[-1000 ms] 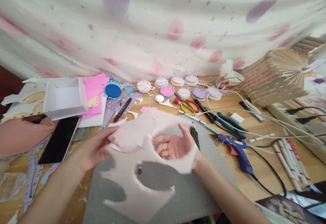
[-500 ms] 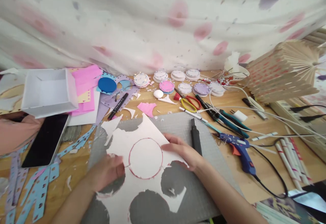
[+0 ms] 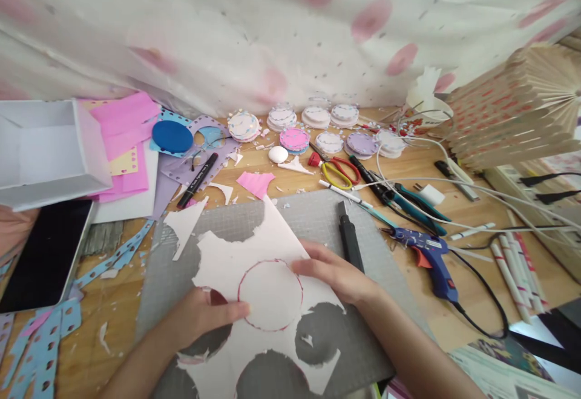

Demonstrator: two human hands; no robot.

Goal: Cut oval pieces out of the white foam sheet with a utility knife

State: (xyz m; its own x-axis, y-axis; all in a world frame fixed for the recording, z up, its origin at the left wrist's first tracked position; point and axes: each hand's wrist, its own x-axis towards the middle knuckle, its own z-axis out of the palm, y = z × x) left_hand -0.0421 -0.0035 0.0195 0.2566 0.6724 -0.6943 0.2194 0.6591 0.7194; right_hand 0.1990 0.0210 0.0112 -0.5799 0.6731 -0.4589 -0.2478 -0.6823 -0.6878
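A sheet of white board (image 3: pixel 236 260) with ragged round cut-outs is held over the grey cutting mat (image 3: pixel 299 211). A red outlined circle (image 3: pixel 270 296) marks its middle. My left hand (image 3: pixel 206 317) grips the sheet at its left side, thumb on top near the circle and fingers partly hidden underneath. At the right edge, my right hand (image 3: pixel 333 275) pinches the sheet, its thumb on the upper face by the circle and other fingers behind. A black utility knife (image 3: pixel 349 235) lies on the mat beside my right hand. A loose white scrap (image 3: pixel 184 223) rests at the mat's upper left.
Decorated paper discs (image 3: pixel 316 117) stand in rows at the back. Scissors (image 3: pixel 340 172), pliers (image 3: pixel 420 208) and a blue glue gun (image 3: pixel 426 260) with cables lie right. Left are a white box (image 3: pixel 49 157), a phone (image 3: pixel 45 253) and paper strips (image 3: pixel 54 332).
My left hand has shifted its hold, its thumb now stretched across the sheet to the circle's edge. The sheet has moved slightly right and down in view, and the camera has turned a little.
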